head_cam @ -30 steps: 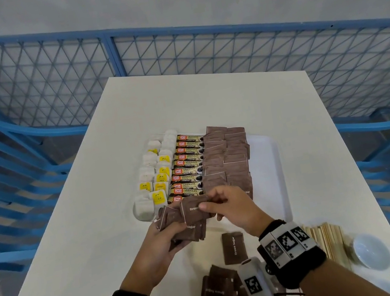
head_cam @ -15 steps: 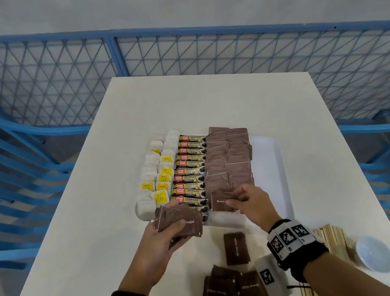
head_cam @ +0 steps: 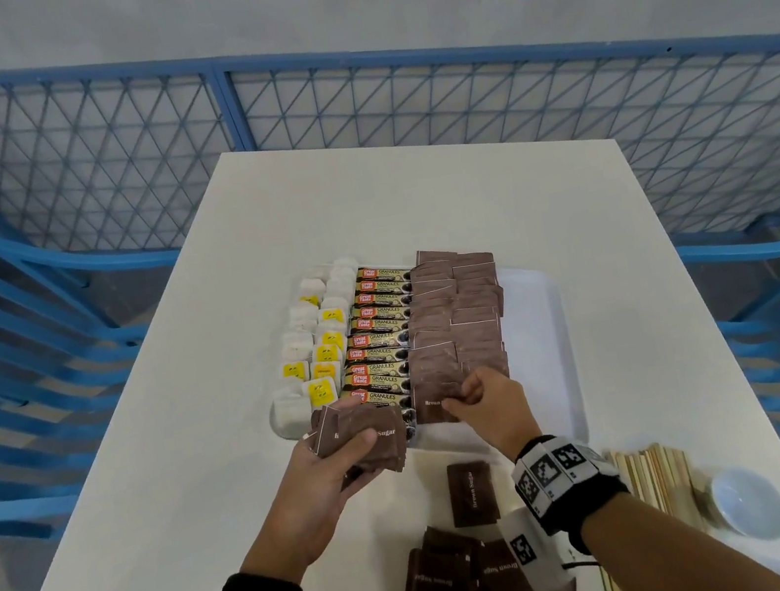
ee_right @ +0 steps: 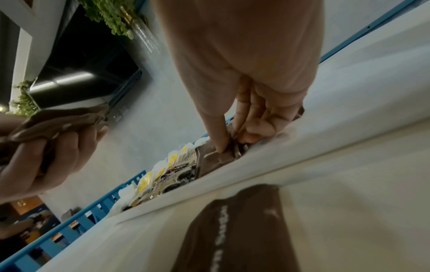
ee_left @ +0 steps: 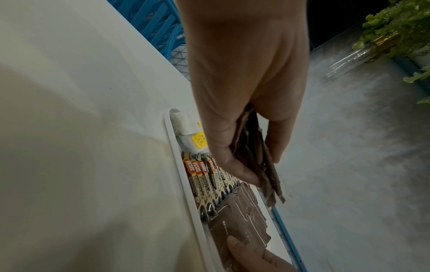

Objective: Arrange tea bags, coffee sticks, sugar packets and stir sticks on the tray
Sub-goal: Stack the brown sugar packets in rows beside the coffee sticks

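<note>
A white tray (head_cam: 541,320) holds rows of tea bags (head_cam: 316,360), coffee sticks (head_cam: 381,343) and brown sugar packets (head_cam: 454,315). My left hand (head_cam: 353,453) hovers at the tray's near left corner and grips a stack of sugar packets (head_cam: 368,434), seen edge-on in the left wrist view (ee_left: 256,165). My right hand (head_cam: 458,400) pinches one sugar packet (head_cam: 433,405) at the near end of the sugar row, low on the tray. The right wrist view shows thumb and fingers on that packet (ee_right: 214,156).
Loose sugar packets (head_cam: 472,492) and a pile of them (head_cam: 450,587) lie on the white table near me. Wooden stir sticks (head_cam: 659,472) and a small white bowl (head_cam: 748,505) sit at the near right. Blue railings surround the table.
My right hand drew one packet off the left hand's stack, carried it forward and right, and lowered it onto the near end of the tray's sugar row. The left hand barely moved.
</note>
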A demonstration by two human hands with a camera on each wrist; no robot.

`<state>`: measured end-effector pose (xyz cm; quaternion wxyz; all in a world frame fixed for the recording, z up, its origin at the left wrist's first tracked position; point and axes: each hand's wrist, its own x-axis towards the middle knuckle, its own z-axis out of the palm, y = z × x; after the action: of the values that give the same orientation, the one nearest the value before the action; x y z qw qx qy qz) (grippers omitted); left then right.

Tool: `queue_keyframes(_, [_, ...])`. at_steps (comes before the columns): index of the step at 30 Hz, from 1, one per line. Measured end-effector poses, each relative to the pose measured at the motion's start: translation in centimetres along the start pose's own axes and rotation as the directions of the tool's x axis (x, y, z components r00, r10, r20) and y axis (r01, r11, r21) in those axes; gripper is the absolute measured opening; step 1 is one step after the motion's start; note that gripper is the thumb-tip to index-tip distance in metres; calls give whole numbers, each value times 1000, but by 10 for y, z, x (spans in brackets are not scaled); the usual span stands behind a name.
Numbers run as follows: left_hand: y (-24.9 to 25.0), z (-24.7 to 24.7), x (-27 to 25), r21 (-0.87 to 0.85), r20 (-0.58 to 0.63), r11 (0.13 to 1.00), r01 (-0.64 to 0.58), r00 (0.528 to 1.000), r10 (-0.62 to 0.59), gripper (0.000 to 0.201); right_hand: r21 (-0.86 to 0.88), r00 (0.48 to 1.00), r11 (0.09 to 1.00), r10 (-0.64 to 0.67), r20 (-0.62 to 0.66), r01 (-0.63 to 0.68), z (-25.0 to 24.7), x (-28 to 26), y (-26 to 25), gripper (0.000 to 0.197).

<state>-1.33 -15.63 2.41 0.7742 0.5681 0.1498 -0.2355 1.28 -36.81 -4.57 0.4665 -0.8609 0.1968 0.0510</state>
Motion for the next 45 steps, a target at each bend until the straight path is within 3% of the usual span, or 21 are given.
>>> queue_keyframes(5, [1, 1, 1, 15, -5, 1000, -2, 1000, 2, 36, -38, 997, 997, -63, -32, 62, -2, -4, -4, 28])
queue_keyframes(8, [-1, 1, 2, 36, -6, 999, 3, 1000, -3, 38, 26, 991, 991, -132, -23, 133, -5, -12, -16, 18])
queue_keyframes(11, [-2, 2, 2, 47, -6, 999, 3, 1000, -2, 38, 60, 973, 987, -160, 168, 152, -12, -27, -38, 21])
queue_keyframes(13, [-3, 3, 2, 44, -9, 999, -4, 1000, 5, 37, 184, 930, 977, -168, 328, 112, -13, -40, -51, 24])
queue_keyframes(16, [-3, 6, 2, 52, -15, 998, -20, 1000, 20, 32, 317, 883, 946, -206, 422, 69, -9, -50, -56, 12])
queue_keyframes(19, [-2, 6, 1, 22, -13, 1000, -6, 1000, 6, 26, 387, 884, 921, -210, 418, 35, -6, -51, -55, 9])
queue_keyframes(25, [-1, 2, -4, 63, 55, 998, 7, 998, -10, 41, 420, 890, 907, -172, 422, -24, -10, -45, -49, 9])
queue_keyframes(29, [-2, 1, -4, 58, 29, 998, -2, 1000, 0, 44, 422, 945, 905, -89, 314, -55, -16, -37, -40, 8])
queue_keyframes(34, [-3, -5, -3, 39, -6, 999, -8, 1000, 8, 38, 260, 991, 965, -2, 134, -33, -23, -19, -13, 8])
queue_keyframes(45, [-6, -6, -4, 37, -12, 999, -17, 1000, 17, 29, -21, 995, 997, -78, 55, 79, -6, -11, 1, 20])
